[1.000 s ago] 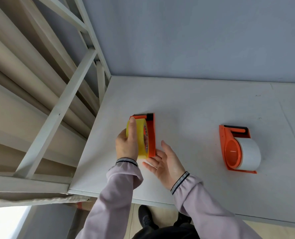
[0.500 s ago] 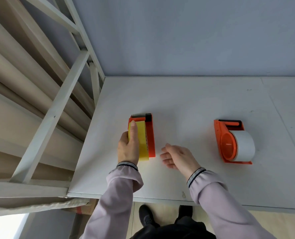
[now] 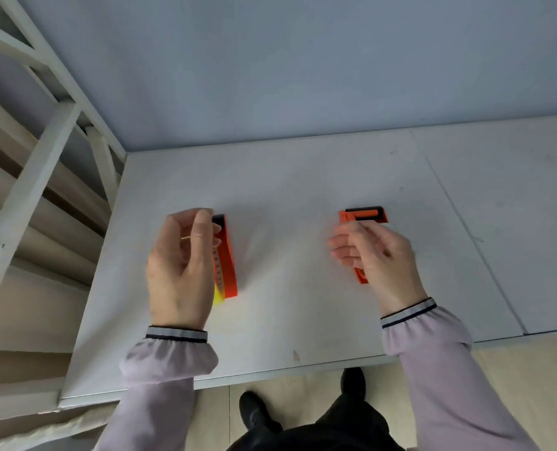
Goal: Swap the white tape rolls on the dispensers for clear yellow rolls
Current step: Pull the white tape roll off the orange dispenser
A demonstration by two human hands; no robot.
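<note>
The left orange dispenser (image 3: 227, 255) lies on the white table (image 3: 287, 196) with the clear yellow roll (image 3: 218, 296) on it. My left hand (image 3: 179, 268) is over that roll with curled fingers and hides most of it. A thin yellow line shows between thumb and fingers. The right orange dispenser (image 3: 365, 217) lies further right. My right hand (image 3: 373, 255) covers its middle with bent fingers, and the white roll is hidden under it. Both hands are blurred.
A white metal frame (image 3: 26, 190) with beige rolls behind it stands along the table's left side. A grey wall (image 3: 270, 66) closes the back. The table's front edge (image 3: 270, 369) is close to my body, and my dark shoes (image 3: 254, 411) show below it.
My right hand has moved from beside the left dispenser onto the right dispenser, covering the white roll. My left hand stays over the yellow roll with its fingers more curled. The camera has moved closer.
</note>
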